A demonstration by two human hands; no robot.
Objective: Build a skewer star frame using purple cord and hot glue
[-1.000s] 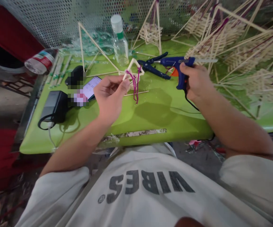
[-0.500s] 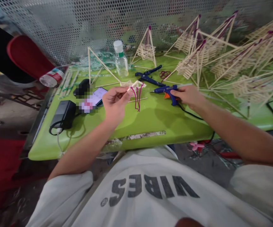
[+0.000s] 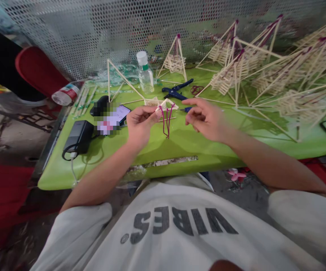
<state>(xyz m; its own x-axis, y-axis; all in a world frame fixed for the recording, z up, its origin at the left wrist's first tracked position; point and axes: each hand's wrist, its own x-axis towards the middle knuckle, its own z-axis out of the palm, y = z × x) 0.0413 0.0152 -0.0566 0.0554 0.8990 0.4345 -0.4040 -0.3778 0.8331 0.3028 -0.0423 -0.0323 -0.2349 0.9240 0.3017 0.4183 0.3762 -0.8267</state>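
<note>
My left hand (image 3: 140,126) pinches a small pale wooden stick piece (image 3: 167,105) at its left end, above the table. Purple strings (image 3: 167,124) hang down from that piece. My right hand (image 3: 206,119) is just to the right of it, fingers apart and holding nothing, slightly blurred. Behind the right hand lies a blue glue gun (image 3: 187,109), mostly hidden, only its nozzle end showing. Further back, dark blue cutting pliers (image 3: 176,91) rest on the table. A small wooden lattice (image 3: 153,101) and a loose stick lie behind and below the held piece.
Stick pyramids with purple string (image 3: 233,71) crowd the right side of the green table (image 3: 163,146). A bottle (image 3: 146,75) and an open stick frame (image 3: 123,79) stand at the back. A phone (image 3: 120,114), a black power bank (image 3: 78,135) and wrapped sticks (image 3: 84,99) lie left.
My right hand has let go of the glue gun, now on the table, and moved left toward the held piece. My left hand still holds the piece, shifted slightly right.
</note>
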